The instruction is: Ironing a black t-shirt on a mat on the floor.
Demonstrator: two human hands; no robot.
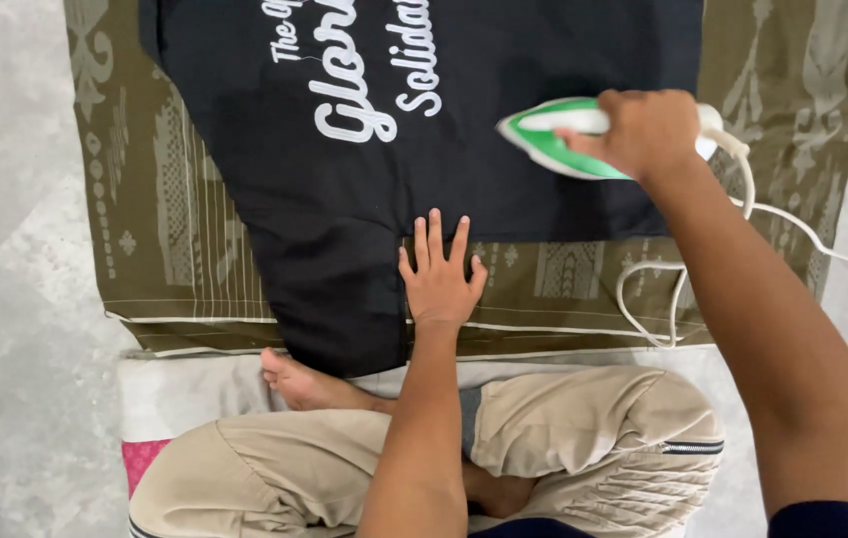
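A black T-shirt (344,199) with white lettering lies spread on an olive patterned cloth (175,229) on the floor. My right hand (643,130) grips the handle of a green and white iron (553,139), which rests on the shirt's right part. My left hand (439,274) lies flat, fingers apart, pressing on the shirt's lower edge where it meets the cloth. One sleeve of the shirt (339,319) hangs toward me over the cloth's near edge.
The iron's white cord (673,289) loops over the cloth at the right and trails off to the right edge. I sit cross-legged in beige trousers (583,428), one bare foot (294,384) near the cloth. Grey stone floor (15,199) surrounds the cloth.
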